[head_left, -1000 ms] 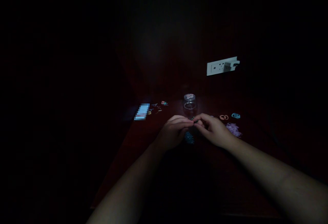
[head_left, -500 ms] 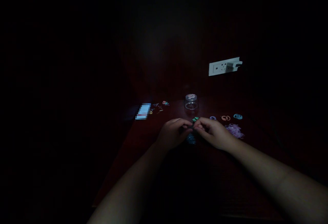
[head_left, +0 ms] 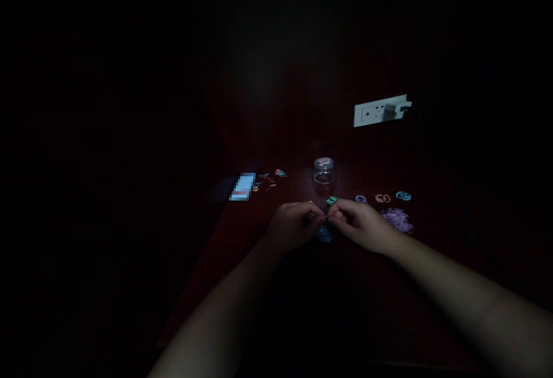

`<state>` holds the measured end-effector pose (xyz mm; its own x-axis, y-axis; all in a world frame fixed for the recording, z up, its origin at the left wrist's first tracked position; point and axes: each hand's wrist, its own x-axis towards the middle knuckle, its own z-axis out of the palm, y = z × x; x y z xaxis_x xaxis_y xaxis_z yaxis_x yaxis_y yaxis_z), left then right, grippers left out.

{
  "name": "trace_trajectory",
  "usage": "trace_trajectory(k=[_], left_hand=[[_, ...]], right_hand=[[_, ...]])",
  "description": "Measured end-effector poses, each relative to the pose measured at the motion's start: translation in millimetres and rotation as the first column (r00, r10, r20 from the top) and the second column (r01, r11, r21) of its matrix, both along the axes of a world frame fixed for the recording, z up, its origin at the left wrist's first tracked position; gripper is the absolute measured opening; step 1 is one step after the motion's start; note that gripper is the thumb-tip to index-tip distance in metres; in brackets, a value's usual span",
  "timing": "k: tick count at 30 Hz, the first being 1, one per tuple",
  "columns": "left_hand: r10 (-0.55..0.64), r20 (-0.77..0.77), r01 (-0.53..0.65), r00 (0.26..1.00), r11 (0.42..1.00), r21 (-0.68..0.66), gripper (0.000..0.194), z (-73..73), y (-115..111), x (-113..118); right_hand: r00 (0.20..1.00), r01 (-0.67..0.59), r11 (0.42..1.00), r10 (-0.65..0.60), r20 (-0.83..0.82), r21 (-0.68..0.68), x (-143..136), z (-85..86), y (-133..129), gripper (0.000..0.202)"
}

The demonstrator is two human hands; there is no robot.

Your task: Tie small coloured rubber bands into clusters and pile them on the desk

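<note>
My left hand (head_left: 296, 225) and my right hand (head_left: 358, 222) meet at their fingertips over the dark red table, both pinched closed. Whatever sits between the fingertips is too small and dark to name. Just below them lies a pile of blue pieces (head_left: 324, 234). Green bands (head_left: 332, 200) lie right behind the fingers, with a bit of yellow (head_left: 311, 202) by my left hand. Beyond my right hand are a purple band (head_left: 360, 199), orange bands (head_left: 382, 198), blue bands (head_left: 403, 196) and a heap of light purple pieces (head_left: 397, 220).
A clear lidded jar (head_left: 324, 172) stands behind the hands. At the left are a lit, blurred-out phone-like object (head_left: 242, 186) and small coloured pieces (head_left: 280, 173). A white socket panel (head_left: 380, 111) with a plug is on the back wall. The room is dark.
The fingertips have come slightly closer together. A bit of yellow now shows behind my left hand. The view has shifted a little; the objects on the table look unmoved.
</note>
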<state>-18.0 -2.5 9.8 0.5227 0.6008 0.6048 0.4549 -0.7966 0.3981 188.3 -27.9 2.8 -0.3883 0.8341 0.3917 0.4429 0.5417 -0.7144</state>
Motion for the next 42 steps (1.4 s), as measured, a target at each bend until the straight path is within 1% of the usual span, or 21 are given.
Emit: trace_trajectory(k=[4, 9, 20, 32, 42], left_hand=[[-0.013, 0.030, 0.013, 0.999, 1.000, 0.006, 0.009, -0.1, 0.2, -1.2], [-0.019, 0.023, 0.018, 1.000, 1.000, 0.016, 0.008, 1.2, 0.1, -1.4], [-0.058, 0.033, 0.058, 0.998, 0.998, -0.014, 0.004, 1.1, 0.1, -2.2], [-0.092, 0.041, 0.093, 0.995, 0.995, -0.036, 0.002, 1.3, 0.3, -3.0], [-0.082, 0.027, 0.084, 0.996, 0.994, -0.063, 0.003, 1.8, -0.1, -3.8]], right_hand=[[1.000, -0.005, 1.000, 0.005, -0.007, -0.004, 0.5, -0.6, -0.1, 0.013], [1.000, -0.007, 1.000, 0.007, -0.015, 0.006, 0.5, 0.8, -1.5, 0.014], [1.000, 0.026, 0.999, -0.026, 0.017, 0.035, 0.8, 3.5, -1.8, 0.013], [1.000, 0.017, 0.999, -0.017, -0.005, 0.044, 1.2, -1.3, -0.2, 0.014], [1.000, 0.023, 0.999, -0.023, 0.017, 0.023, 0.3, 2.0, -1.4, 0.014]])
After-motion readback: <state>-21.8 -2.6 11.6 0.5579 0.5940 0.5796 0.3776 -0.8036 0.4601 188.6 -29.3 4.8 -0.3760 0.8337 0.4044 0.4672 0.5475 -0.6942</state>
